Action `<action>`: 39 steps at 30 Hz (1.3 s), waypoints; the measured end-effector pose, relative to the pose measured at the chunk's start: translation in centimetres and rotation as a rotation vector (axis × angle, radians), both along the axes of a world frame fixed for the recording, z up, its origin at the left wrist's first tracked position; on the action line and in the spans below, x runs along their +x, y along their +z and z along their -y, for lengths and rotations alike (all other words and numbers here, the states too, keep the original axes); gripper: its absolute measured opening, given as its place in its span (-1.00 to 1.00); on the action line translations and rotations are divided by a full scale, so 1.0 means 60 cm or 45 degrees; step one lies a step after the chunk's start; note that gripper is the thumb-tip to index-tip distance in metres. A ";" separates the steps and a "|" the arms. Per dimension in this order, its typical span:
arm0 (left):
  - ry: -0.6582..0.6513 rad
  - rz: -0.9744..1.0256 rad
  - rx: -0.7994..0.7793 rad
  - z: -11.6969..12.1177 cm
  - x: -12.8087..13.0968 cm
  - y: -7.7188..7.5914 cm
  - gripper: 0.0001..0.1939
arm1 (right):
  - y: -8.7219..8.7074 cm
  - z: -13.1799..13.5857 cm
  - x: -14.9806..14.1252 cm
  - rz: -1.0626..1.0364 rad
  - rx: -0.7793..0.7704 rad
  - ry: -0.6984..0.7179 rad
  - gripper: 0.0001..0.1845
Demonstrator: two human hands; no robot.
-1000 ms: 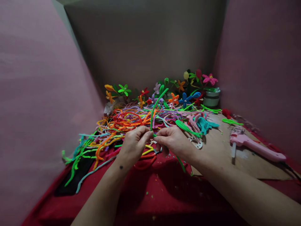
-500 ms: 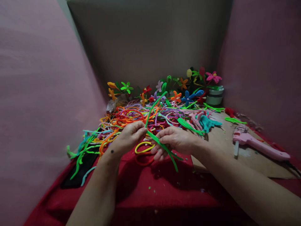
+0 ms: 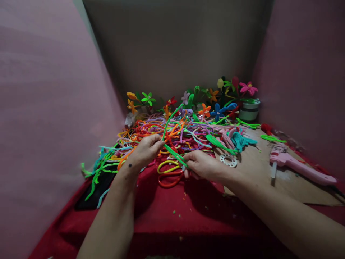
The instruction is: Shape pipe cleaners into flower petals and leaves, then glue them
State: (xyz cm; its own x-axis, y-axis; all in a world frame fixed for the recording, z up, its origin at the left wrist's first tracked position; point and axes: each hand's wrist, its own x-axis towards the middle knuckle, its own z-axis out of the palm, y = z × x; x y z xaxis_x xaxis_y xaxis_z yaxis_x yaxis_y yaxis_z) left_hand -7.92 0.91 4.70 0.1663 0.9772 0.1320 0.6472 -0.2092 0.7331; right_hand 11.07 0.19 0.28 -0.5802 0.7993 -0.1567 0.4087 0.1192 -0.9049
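green pipe cleaner (image 3: pixel 172 151) stretched from left hand (image 3: pixel 147 149) to right hand (image 3: pixel 198 164)

the left hand is pinched narrow, thumb against forefinger, on the green pipe cleaner. a single length of it rises above that hand, curving up and away to the right, its tip in front of the flowers at the back. the right hand is closed on the lower part with thumb and fingertips; between the two hands the green runs as strands side by side, slanting down toward the right hand.

just left of the right hand, and partly under it, lie scissors (image 3: pixel 168 185) with one yellow and one red handle loop, on the red-covered tabletop (image 3: pixel 164 216). small scraps are scattered nearer the person than both hands.

beyond the hands spreads a tangled heap of coloured pipe cleaners (image 3: pixel 151 130). behind that heap stand fuzzy flowers, a blue flower (image 3: pixel 217 113) among them, with a lidded jar (image 3: pixel 249 110) at their right end. left of the left hand, bright green pieces trail over a flat black object (image 3: pixel 87 198).

just past the right hand are a white ring (image 3: pixel 222 159) and a green leaf shape (image 3: pixel 215 142). farther to its right, a pink glue gun (image 3: pixel 299 167) rests on a brown board (image 3: pixel 250 180).
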 end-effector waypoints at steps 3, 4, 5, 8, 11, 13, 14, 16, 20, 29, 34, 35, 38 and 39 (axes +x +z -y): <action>-0.006 0.046 -0.023 -0.003 -0.006 -0.004 -0.78 | 0.004 0.015 -0.002 0.044 -0.063 0.040 -0.77; -0.004 0.058 -0.034 -0.004 -0.008 -0.005 -0.78 | 0.006 0.020 -0.002 0.036 -0.070 0.066 -0.76; -0.005 0.065 -0.043 -0.004 -0.010 -0.006 -0.78 | 0.009 0.025 -0.002 0.010 -0.052 0.090 -0.75; -0.028 0.071 -0.060 -0.005 -0.016 -0.006 -0.78 | 0.019 0.035 0.003 -0.135 0.142 0.152 -0.75; -0.055 0.086 -0.092 -0.004 -0.019 -0.005 -0.77 | 0.023 0.033 0.013 -0.176 0.223 0.263 -0.76; -0.071 0.110 -0.102 -0.004 -0.020 -0.005 -0.77 | 0.021 0.026 0.020 -0.134 0.098 0.344 -0.76; -0.082 0.120 -0.103 -0.005 -0.021 -0.006 -0.77 | 0.019 0.022 0.024 -0.111 0.016 0.369 -0.74; -0.105 0.133 -0.106 -0.006 -0.022 -0.008 -0.77 | 0.018 0.017 0.030 -0.097 -0.103 0.399 -0.67; -0.104 0.187 -0.118 -0.008 -0.028 -0.008 -0.76 | 0.023 0.020 0.035 -0.161 -0.238 0.314 -0.60; -0.120 0.141 -0.086 -0.004 -0.018 -0.007 -0.76 | 0.013 0.011 0.044 -0.467 -0.315 0.410 -0.55; -0.087 0.101 -0.104 0.001 0.002 -0.006 -0.76 | 0.020 0.008 0.011 -0.502 -0.413 0.204 -0.82; -0.085 0.099 -0.106 0.001 0.004 -0.007 -0.76 | 0.021 0.008 0.000 -0.502 -0.433 0.148 -0.87; -0.100 0.102 -0.096 -0.002 0.006 -0.012 -0.76 | 0.019 0.008 -0.026 -0.534 -0.494 0.036 -0.90; -0.116 0.102 -0.100 -0.004 0.005 -0.014 -0.76 | 0.016 0.007 -0.032 -0.532 -0.498 0.006 -0.89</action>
State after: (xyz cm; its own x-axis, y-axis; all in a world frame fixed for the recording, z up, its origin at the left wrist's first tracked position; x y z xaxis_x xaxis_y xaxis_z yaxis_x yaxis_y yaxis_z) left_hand -7.62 1.14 3.89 0.2466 0.9664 0.0720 0.5667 -0.2041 0.7983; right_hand 9.18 -0.24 1.26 -0.6597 0.7253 -0.1968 0.0070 -0.2560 -0.9667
